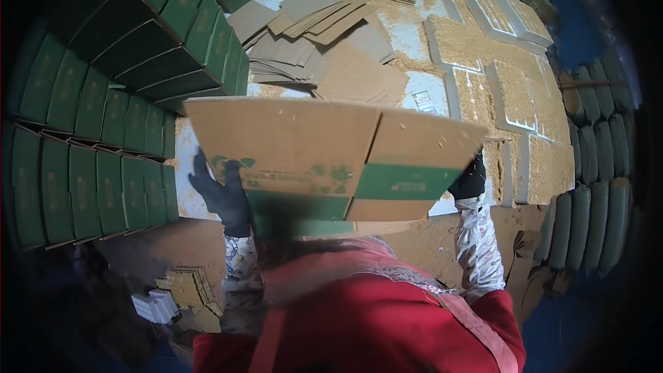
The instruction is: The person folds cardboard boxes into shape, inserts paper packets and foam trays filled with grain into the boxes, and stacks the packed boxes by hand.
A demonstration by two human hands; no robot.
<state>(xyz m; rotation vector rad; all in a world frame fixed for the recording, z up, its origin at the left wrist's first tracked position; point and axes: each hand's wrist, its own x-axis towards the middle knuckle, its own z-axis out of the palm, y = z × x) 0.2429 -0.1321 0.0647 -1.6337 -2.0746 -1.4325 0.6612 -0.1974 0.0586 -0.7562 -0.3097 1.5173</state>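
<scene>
On our left, dark green cardboard boxes (97, 183) stand packed in stacked rows. Next comes our left hand (228, 200), in a dark grey glove, its fingers spread wide at the left edge of a large brown cardboard carton with printed green panels (290, 135). This carton spans the space in front of our chest, over the near edge of a white tabletop (186, 197); beyond it lie loose plain brown cardboard sheets (359, 76). Our right hand (471, 183), dark-gloved, is at the carton's right end, partly hidden, so we cannot tell how its fingers stand. Farther right sit white rectangular blocks covered in tan crumbs (514, 93), then plump grey-green bags (590, 224).
</scene>
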